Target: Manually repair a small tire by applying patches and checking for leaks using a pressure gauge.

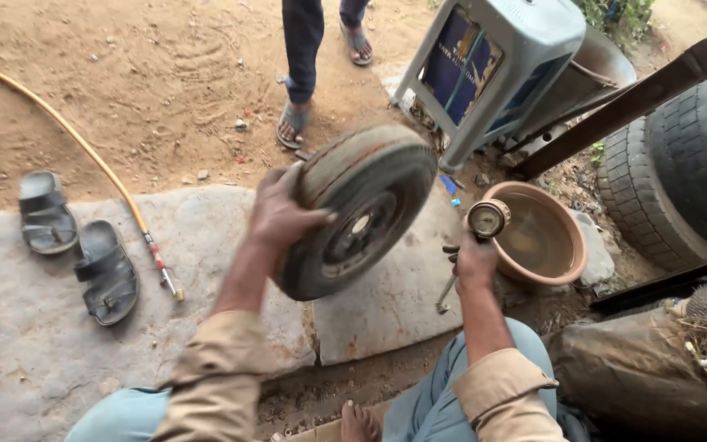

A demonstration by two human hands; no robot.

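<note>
Currently the left hand is spread over the tread of a small, worn black rubber tyre on its dark metal rim, holding it tilted up off the grey stone slab. The right hand, just right of the wheel, is clenched around a round-dialled metal pressure gauge gun, whose nozzle hangs below the fist and is not on the wheel. By my judgement the wheel is in hand but the gauge is not yet applied. Right of that hand sits a terracotta-coloured basin of water; far left of the left hand lie a yellow hose and dark sandals.
</note>
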